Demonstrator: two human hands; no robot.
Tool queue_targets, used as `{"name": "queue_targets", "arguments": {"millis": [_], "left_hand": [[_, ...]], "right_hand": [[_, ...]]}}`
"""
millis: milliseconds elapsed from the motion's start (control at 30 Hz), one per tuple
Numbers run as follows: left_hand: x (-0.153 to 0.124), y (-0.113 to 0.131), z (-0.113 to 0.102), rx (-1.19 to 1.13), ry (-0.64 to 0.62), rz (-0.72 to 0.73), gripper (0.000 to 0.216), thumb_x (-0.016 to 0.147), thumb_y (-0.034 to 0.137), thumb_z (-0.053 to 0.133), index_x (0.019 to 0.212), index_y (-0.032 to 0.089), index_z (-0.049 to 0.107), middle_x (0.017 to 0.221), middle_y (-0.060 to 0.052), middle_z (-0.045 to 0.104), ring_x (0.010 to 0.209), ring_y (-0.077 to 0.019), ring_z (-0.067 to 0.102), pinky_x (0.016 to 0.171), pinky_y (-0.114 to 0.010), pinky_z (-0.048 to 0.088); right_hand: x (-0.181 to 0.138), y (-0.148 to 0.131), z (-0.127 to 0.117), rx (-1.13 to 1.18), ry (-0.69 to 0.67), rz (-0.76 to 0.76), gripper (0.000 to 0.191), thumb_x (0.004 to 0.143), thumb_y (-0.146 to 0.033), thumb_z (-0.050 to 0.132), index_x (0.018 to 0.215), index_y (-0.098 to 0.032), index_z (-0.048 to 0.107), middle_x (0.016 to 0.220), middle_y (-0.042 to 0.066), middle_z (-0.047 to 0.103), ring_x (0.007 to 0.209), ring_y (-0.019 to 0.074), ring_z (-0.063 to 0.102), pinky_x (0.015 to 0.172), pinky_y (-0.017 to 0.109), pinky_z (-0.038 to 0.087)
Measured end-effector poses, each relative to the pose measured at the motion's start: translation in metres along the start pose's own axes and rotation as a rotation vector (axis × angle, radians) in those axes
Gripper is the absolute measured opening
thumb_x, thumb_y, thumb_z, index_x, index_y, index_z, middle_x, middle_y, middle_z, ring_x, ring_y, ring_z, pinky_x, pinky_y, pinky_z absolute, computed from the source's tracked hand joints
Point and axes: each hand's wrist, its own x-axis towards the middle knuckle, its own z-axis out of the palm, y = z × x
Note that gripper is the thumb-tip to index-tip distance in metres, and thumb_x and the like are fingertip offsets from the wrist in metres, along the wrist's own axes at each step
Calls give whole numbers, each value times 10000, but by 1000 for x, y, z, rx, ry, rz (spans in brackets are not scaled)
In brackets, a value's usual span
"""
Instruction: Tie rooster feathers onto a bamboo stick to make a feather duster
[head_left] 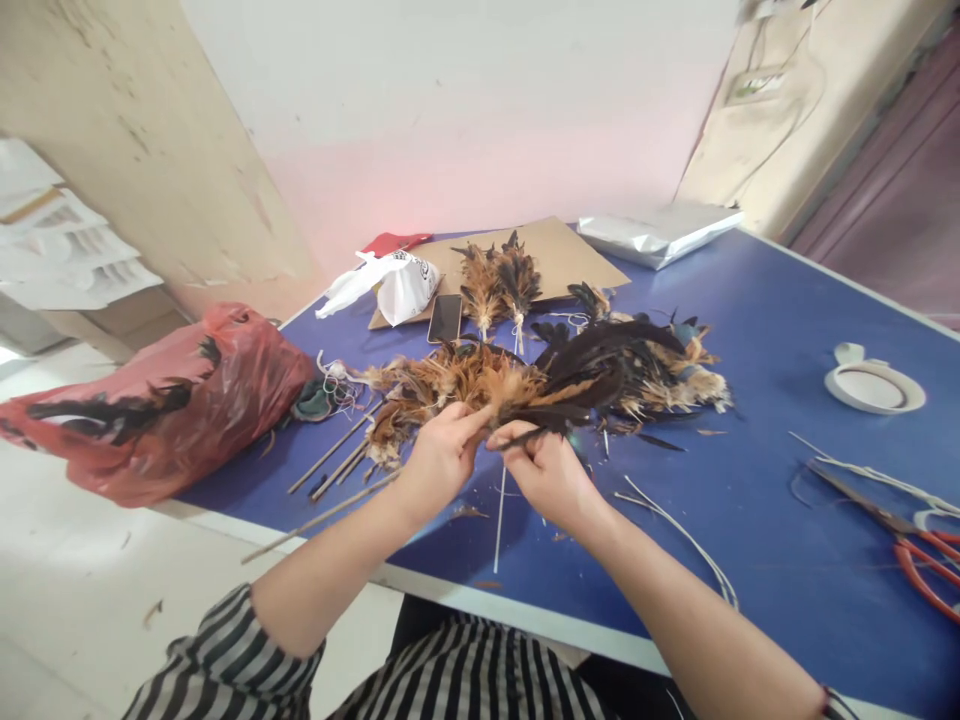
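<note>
Near the middle of the table, my left hand [442,450] is closed around the base of a bunch of brown and black feathers [517,395]. A thin stick [322,515] runs out from under my left wrist toward the table's front edge; whether that hand grips it too is hidden. My right hand [547,470] presses its thumb and fingers together on dark feathers at the near side of the same bunch. Loose brown feathers [420,385] lie just beyond my left hand, and a heap of black and tan feathers [652,365] lies beyond my right.
Two tied feather bundles [499,280] rest on cardboard [570,255], beside a phone [445,318] and a white plastic bag [405,290]. A red bag [187,400] bulges at the left edge. Scissors [900,535], cords [690,540] and a tape roll [874,387] lie right.
</note>
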Motion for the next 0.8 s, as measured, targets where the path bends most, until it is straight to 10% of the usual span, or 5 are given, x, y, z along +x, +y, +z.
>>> {"name": "queue_targets", "arguments": {"millis": [333, 500, 800], "left_hand": [[0, -4, -12, 666, -135, 195, 402, 848, 128, 393, 1244, 111, 457, 949, -90, 546, 862, -190, 509, 748, -290, 445], [8, -21, -42, 893, -270, 188, 340, 824, 89, 423, 1148, 92, 524, 894, -96, 567, 848, -198, 519, 672, -278, 445], [-10, 15, -87, 289, -556, 407, 320, 835, 143, 397, 1041, 171, 640, 800, -128, 626, 750, -199, 548, 643, -289, 435]], "right_hand": [[2, -4, 0, 113, -85, 120, 238, 831, -248, 436, 866, -154, 652, 780, 34, 658, 753, 165, 581, 695, 268, 442], [-6, -29, -38, -146, -283, 64, 255, 844, -249, 438, 848, -168, 679, 776, 27, 685, 698, 155, 598, 633, 250, 443], [42, -30, -114, -530, 65, -201, 169, 789, -298, 567, 819, -216, 712, 835, 27, 710, 770, 191, 647, 725, 282, 469]]}}
